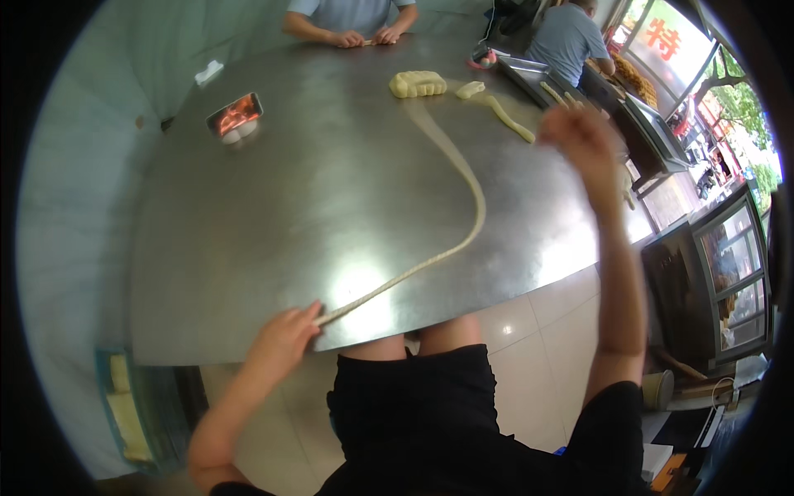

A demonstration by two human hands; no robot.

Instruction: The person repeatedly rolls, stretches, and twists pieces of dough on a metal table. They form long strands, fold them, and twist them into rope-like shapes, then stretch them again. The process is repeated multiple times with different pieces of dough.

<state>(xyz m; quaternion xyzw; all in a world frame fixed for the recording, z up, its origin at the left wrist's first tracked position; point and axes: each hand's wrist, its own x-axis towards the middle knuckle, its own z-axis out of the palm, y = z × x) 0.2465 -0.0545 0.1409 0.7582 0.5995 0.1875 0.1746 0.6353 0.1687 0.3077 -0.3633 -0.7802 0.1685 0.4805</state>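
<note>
A long twisted dough rope (428, 263) curves over the steel table (248, 248), its upper part blurred, up to a thick dough block (419, 84). My left hand (286, 335) is shut on the rope's near end at the table's front edge. My right hand (577, 133) is raised at the right, blurred; whether it holds anything cannot be told. Beside it, on the table, lies a short dough strip (508, 119), with a small dough piece (470, 90) between the strip and the block.
A phone (236, 115) leans on white supports at the back left. Across the table a person's hands (366, 39) hold a small dough strip. A metal tray (533, 73) with dough sticks lies at the back right, near another person (564, 40). A glass-fronted cabinet (732, 273) stands at the right.
</note>
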